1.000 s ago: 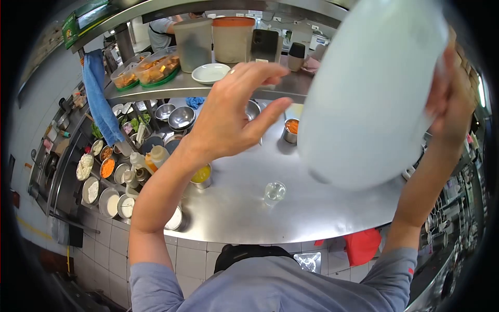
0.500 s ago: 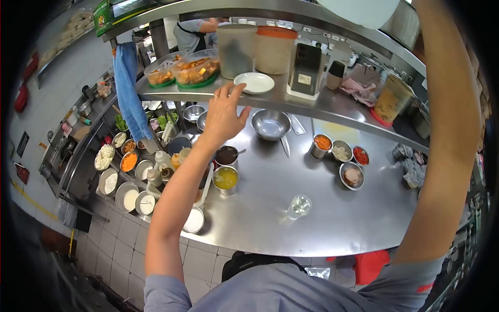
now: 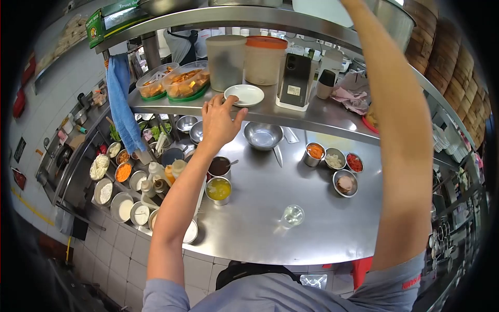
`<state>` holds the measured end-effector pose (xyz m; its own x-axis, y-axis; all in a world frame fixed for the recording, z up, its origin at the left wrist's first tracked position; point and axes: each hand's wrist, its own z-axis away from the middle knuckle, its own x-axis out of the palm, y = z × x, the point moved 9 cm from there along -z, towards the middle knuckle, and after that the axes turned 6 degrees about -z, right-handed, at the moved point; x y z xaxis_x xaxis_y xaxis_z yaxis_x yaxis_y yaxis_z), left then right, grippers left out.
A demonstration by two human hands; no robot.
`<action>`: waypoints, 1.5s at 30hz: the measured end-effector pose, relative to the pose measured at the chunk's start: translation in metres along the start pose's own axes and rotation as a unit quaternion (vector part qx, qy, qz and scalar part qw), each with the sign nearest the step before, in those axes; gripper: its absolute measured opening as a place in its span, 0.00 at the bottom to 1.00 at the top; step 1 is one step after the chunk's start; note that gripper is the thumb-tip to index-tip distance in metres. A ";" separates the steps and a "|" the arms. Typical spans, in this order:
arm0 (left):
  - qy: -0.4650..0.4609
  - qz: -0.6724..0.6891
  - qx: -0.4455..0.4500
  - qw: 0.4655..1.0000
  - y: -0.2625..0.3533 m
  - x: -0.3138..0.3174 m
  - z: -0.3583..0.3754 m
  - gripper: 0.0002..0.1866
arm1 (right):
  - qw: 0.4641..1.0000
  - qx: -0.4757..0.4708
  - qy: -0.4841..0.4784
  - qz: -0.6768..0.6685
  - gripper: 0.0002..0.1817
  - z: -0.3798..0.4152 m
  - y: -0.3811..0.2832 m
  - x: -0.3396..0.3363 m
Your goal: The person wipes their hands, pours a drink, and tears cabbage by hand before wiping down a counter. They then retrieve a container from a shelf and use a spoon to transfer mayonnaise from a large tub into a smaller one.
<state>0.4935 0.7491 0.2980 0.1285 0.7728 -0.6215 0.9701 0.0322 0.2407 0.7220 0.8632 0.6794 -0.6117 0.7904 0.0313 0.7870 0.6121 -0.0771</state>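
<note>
My left hand (image 3: 221,120) is at the front edge of the middle steel shelf (image 3: 208,112), fingers apart, its fingertips at the near rim of a small white plate (image 3: 246,95). Behind the plate stand a grey tub (image 3: 225,62) and an orange-lidded tub (image 3: 265,60). A phone (image 3: 296,78) leans on a white stand to the right. My right arm (image 3: 405,151) reaches up toward the top shelf, near a pale translucent container (image 3: 322,11); my right hand is beyond the top edge of the view.
On the steel table (image 3: 291,244) are a metal bowl (image 3: 263,135), a knife (image 3: 278,156), a glass (image 3: 293,215), and several small ingredient bowls. Left stand squeeze bottles and several containers. A blue towel (image 3: 122,101) hangs from the shelf post.
The view has turned to the right, showing more woven baskets. My right arm has moved inward along the top shelf. My left hand remains by the plate.
</note>
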 end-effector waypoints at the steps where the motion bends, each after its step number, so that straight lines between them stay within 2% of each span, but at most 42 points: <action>1: 0.009 -0.002 0.000 1.000 0.000 0.001 0.001 0.21 | 0.998 -0.047 0.015 0.024 0.41 0.011 -0.005 0.005; 4: 0.032 -0.005 0.008 0.999 -0.002 -0.002 0.001 0.20 | 0.980 -0.118 0.072 -0.146 0.38 0.060 -0.008 -0.051; 5: 0.038 -0.005 0.011 0.999 -0.003 -0.002 0.001 0.19 | 0.949 -0.047 -0.009 -0.311 0.34 0.088 -0.014 -0.084; 6: 0.033 0.002 0.007 0.999 -0.005 -0.002 0.000 0.19 | 0.959 -0.133 -0.007 -0.251 0.23 0.121 -0.013 -0.113; 7: 0.026 0.010 0.002 1.000 -0.006 -0.001 -0.001 0.19 | 0.900 0.027 -0.100 -0.422 0.27 0.163 -0.003 -0.126; 8: 0.018 0.018 -0.002 1.000 -0.007 0.000 -0.001 0.19 | 0.909 -0.024 -0.125 -0.396 0.31 0.208 0.011 -0.144; 9: 0.039 0.027 0.007 0.999 -0.006 -0.003 0.000 0.18 | 0.851 0.040 -0.201 -0.483 0.43 0.261 0.013 -0.163; 10: 0.039 0.040 -0.003 0.998 -0.008 -0.004 0.002 0.18 | 0.854 0.067 -0.229 -0.463 0.49 0.318 0.025 -0.179; 11: 0.039 0.053 -0.011 0.998 -0.009 -0.005 0.002 0.18 | 0.860 -0.023 -0.307 -0.407 0.51 0.380 0.042 -0.195; 12: 0.040 0.066 -0.020 0.997 -0.010 -0.008 0.003 0.18 | 0.814 0.073 -0.347 -0.459 0.57 0.439 0.056 -0.201; 14: 0.053 0.100 -0.030 0.993 -0.006 -0.026 0.009 0.18 | 0.795 0.201 -0.378 -0.430 0.65 0.537 0.078 -0.220; 16: 0.067 0.148 -0.042 0.986 -0.006 -0.040 0.019 0.18 | 0.734 0.349 -0.413 -0.411 0.70 0.628 0.098 -0.242; 18: 0.084 0.153 -0.039 0.984 0.000 -0.060 0.036 0.16 | 0.710 0.349 -0.499 -0.353 0.73 0.705 0.101 -0.254; 21: 0.080 0.154 -0.035 0.984 0.013 -0.084 0.080 0.15 | 0.654 0.417 -0.524 -0.351 0.70 0.763 0.091 -0.253; 24: 0.035 0.157 -0.034 0.986 0.023 -0.096 0.142 0.14 | 0.649 0.473 -0.455 -0.384 0.67 0.770 0.085 -0.240; 27: -0.020 0.218 -0.119 0.968 0.015 -0.093 0.217 0.17 | 0.676 0.482 -0.421 -0.365 0.59 0.763 0.085 -0.228; 28: -0.023 0.197 -0.111 0.974 0.020 -0.098 0.237 0.18 | 0.681 0.479 -0.426 -0.355 0.55 0.761 0.085 -0.222; 30: -0.042 0.211 -0.168 0.962 0.016 -0.093 0.287 0.18 | 0.690 0.468 -0.438 -0.335 0.48 0.752 0.088 -0.213; 32: -0.061 0.215 -0.231 0.947 0.016 -0.093 0.331 0.18 | 0.702 0.442 -0.442 -0.340 0.44 0.740 0.086 -0.210; 33: -0.068 0.204 -0.236 0.948 0.019 -0.093 0.346 0.17 | 0.708 0.428 -0.445 -0.343 0.43 0.733 0.083 -0.209; 38: -0.085 0.168 -0.276 0.943 0.025 -0.090 0.406 0.16 | 0.689 0.375 -0.488 -0.383 0.46 0.677 0.060 -0.204; 42: -0.090 0.167 -0.275 0.942 0.033 -0.084 0.412 0.16 | 0.656 0.331 -0.499 -0.459 0.47 0.582 0.026 -0.209; 45: -0.106 0.181 -0.258 0.943 0.040 -0.076 0.408 0.16 | 0.669 0.241 -0.476 -0.517 0.50 0.492 0.000 -0.225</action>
<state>0.6066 0.4331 0.0504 0.5229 0.6505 -0.5509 0.6324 0.1373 0.7624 0.8204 0.6744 0.1818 -0.7628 -0.5643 -0.3157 -0.0737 0.5609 -0.8246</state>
